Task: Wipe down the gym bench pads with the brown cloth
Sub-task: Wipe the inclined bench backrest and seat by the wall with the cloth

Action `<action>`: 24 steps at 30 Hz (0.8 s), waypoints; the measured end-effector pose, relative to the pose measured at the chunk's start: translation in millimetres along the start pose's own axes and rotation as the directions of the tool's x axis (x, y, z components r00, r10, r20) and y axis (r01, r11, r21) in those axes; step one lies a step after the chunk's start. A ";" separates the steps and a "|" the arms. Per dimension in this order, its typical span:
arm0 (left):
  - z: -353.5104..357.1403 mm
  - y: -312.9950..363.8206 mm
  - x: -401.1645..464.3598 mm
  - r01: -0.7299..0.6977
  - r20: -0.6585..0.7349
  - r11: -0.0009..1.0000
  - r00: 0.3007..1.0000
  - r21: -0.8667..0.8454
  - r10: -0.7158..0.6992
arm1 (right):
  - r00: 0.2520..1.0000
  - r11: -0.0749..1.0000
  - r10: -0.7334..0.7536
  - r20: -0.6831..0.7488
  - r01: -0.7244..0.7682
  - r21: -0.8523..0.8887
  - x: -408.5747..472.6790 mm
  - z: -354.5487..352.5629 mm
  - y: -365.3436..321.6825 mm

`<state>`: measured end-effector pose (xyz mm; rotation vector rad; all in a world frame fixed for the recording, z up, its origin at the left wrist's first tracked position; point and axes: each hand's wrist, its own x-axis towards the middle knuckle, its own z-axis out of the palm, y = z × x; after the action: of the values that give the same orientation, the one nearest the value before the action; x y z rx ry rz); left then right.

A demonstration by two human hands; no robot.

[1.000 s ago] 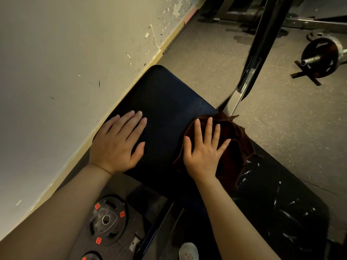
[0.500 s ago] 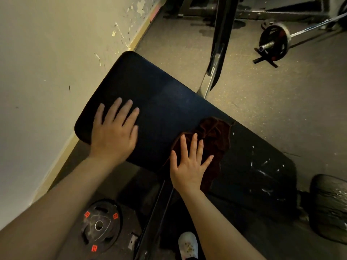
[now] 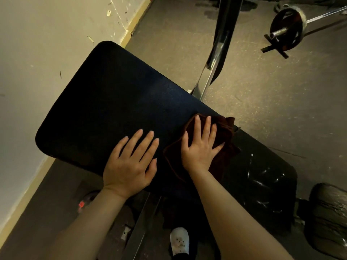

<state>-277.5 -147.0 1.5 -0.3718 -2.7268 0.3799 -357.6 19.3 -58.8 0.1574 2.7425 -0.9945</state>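
The long dark padded gym bench, the desk (image 3: 112, 102) of this job, runs across the view from about 10 o'clock to 4 o'clock, its smoother blue-black pad nearer the cream wall (image 3: 37, 53) and a scuffed black pad (image 3: 262, 175) with pale scratch marks toward 4 o'clock. The crumpled brown cloth (image 3: 223, 145) lies on the desk just right of centre, about where the two pads meet, its far edge reaching the desk's far side. The right hand (image 3: 201, 149) lies flat on top of the cloth with fingers straight and spread, pressing it down; the grip is released, nothing curled round the fabric. The left hand (image 3: 131, 162) rests palm-down on the bare blue-black pad just beside the cloth at its 9 o'clock, fingers straight and slightly apart, that grip also released, close to the right hand but not touching it. Both bare forearms come in from 6 o'clock. Beyond the desk at 1 o'clock a shiny metal frame post (image 3: 217, 53) slants up from the speckled grey rubber floor (image 3: 272, 100), and at 2 o'clock a barbell with a dark weight plate (image 3: 287, 29) rests on the floor, well apart from the desk. Under the desk near 6 o'clock shows the toe of a white shoe (image 3: 179, 241), and at 7 o'clock part of a dark weight plate with red marks (image 3: 84, 203), mostly hidden by the left forearm. A dark ribbed rounded object (image 3: 328, 222) sits at 4 o'clock past the desk's end.
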 end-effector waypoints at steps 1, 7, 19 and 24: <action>1.0 -0.6 -0.3 -0.002 -0.006 1.000 1.000 0.002 0.002 | 1.000 1.000 0.001 0.007 -0.001 -0.007 10.6 -3.2 1.9; -0.8 1.0 -1.0 0.003 -0.004 1.000 1.000 0.023 -0.003 | 0.998 0.998 0.053 -0.042 -0.051 0.047 60.1 -18.6 -1.5; 1.3 -0.4 -0.1 -0.012 -0.001 0.999 1.000 0.040 0.012 | 0.993 0.999 -0.023 -0.117 0.026 0.030 31.6 -6.2 -0.9; 1.1 0.6 -0.8 0.000 0.013 0.999 1.000 0.033 0.000 | 0.974 0.977 -0.212 -0.080 0.213 0.004 -63.7 25.1 25.0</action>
<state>-277.1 -146.9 0.0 -0.3613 -2.7297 0.4284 -287.2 20.6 -77.7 -0.0991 2.8726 -1.0802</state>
